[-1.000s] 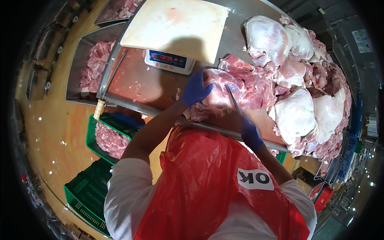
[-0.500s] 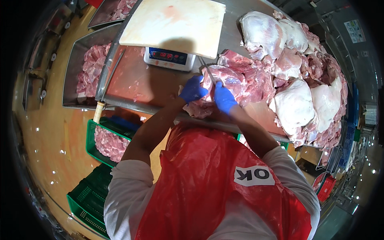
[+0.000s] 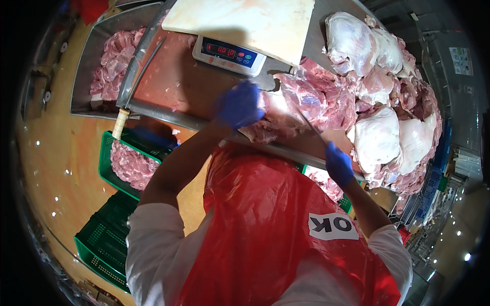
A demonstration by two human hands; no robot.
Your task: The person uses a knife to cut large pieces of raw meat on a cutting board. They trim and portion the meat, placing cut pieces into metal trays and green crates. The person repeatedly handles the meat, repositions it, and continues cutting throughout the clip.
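Note:
My left hand (image 3: 239,104), in a blue glove and blurred, is at the left edge of a large piece of raw meat (image 3: 321,92); its fingers are too smeared to read. Lower right, my blue-gloved right hand (image 3: 338,162) grips a long knife (image 3: 312,127), its blade pointing up-left over the meat. Just behind sits a scale (image 3: 228,57) with a lit red display, partly under a white cutting board (image 3: 240,20). Pale, skin-covered cuts (image 3: 375,140) are heaped to the right.
Left of the steel table (image 3: 189,118) stand a steel tub (image 3: 81,76) of meat, a rod with a wooden handle (image 3: 120,122) on the table's edge, and green crates (image 3: 104,239). Another person's red-clad part (image 3: 94,9) shows at top left. More meat lies below the table.
My right hand with the knife has moved down-right from beside my left hand, where it was half a second ago. My left hand has risen slightly and is now blurred.

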